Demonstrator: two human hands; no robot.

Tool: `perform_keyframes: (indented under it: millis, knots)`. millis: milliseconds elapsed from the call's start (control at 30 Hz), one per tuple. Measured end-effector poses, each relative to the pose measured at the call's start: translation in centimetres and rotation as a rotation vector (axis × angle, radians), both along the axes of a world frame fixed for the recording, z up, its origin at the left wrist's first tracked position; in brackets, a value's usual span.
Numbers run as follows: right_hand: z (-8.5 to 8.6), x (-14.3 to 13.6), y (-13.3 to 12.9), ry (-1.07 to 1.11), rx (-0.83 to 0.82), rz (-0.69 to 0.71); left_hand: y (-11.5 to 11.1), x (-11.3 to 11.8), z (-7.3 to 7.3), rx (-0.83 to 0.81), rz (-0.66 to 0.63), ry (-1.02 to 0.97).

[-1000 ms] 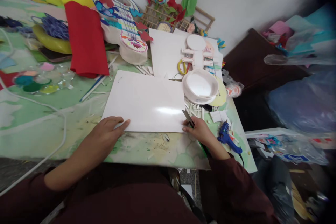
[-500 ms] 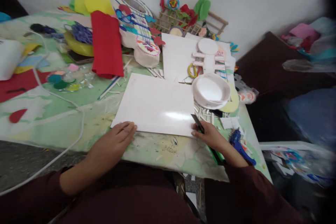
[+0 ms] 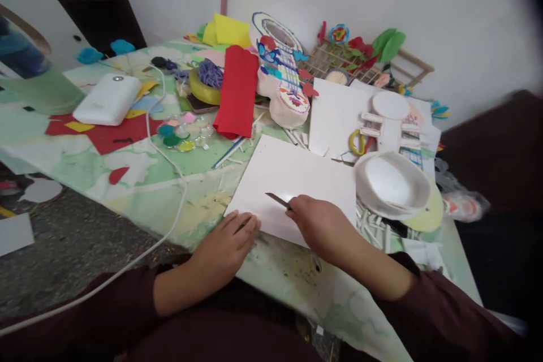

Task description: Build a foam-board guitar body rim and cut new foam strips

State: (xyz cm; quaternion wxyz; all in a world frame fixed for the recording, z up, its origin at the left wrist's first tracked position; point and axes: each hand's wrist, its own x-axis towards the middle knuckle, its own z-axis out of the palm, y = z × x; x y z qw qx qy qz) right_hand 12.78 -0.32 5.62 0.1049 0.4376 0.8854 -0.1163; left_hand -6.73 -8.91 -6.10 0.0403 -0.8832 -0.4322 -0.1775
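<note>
A white sheet of board [image 3: 261, 178] lies flat on the table in front of me. My left hand [image 3: 227, 246] rests on its near left corner, fingers stretched out and holding nothing. Over the board's near right part, my right hand [image 3: 322, 226] grips a craft knife [image 3: 277, 200]. The dark blade points left above the board; whether it touches the surface I cannot tell. Most of the knife's handle is hidden in my fist.
White cable [image 3: 180, 181] crosses the table on the left, near a white power bank [image 3: 108, 99]. Red felt [image 3: 237, 90] and a decorated paper guitar [image 3: 288, 90] stand behind the board. To the right are a white guitar-shaped body [image 3: 392, 186], yellow-handled scissors [image 3: 357, 142] and paper scraps [image 3: 373, 226].
My right hand has moved left with the craft knife, from the board's right edge to above it. The view has swung left. My left hand stays at the board's corner.
</note>
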Motion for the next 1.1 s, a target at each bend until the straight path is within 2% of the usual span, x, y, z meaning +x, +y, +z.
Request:
perform_keyframes:
  millis: [133, 267, 833, 1100]
  knots:
    - [-1.8, -3.4, 1.0, -0.107, -0.006, 0.21, 0.0, -0.2, 0.1, -0.002, 0.0, 0.008]
    - [-2.8, -4.7, 1.4, -0.11, -0.049, 0.315, 0.2, -0.3, 0.6, 0.028, -0.021, -0.04]
    - [-3.2, -6.1, 1.8, -0.048, -0.105, 0.364, 0.3, -0.3, 0.6, 0.005, -0.027, -0.044]
    - [-2.3, -6.9, 2.0, -0.106, -0.159, 0.342, 0.4, -0.1, 1.2, 0.029, -0.021, -0.057]
